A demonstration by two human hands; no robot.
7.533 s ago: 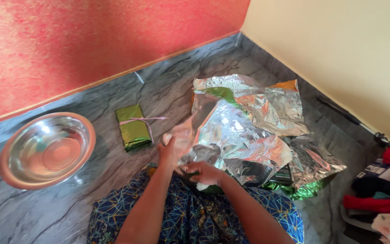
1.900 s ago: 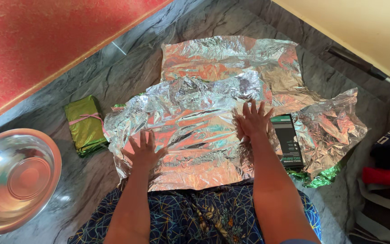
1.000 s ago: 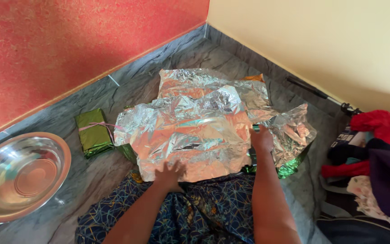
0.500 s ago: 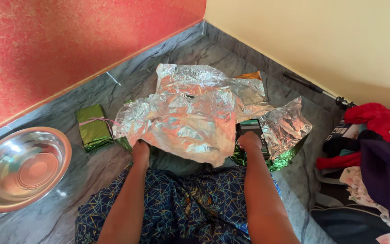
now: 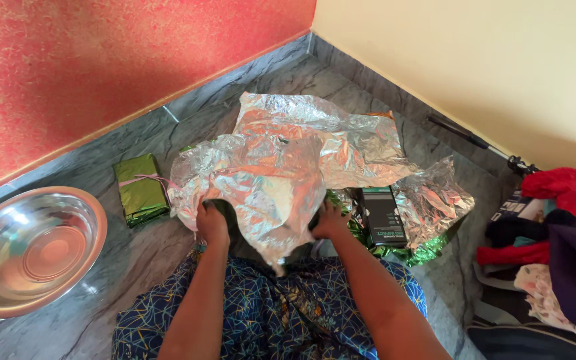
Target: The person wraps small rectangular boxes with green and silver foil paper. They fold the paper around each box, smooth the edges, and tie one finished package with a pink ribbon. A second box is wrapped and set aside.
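Both hands lift a foil sheet off the floor.
Left hand and right hand each have a closed grip on the foil edge.

Your crinkled silver foil sheet is lifted off the floor, bunched, near edge drooping over your lap.

Lighting: bright, even daylight. Glare: crumpled silver foil sheet; steel bowl left of it. Shadows soft. Focus sharp; edges mildly stretched.
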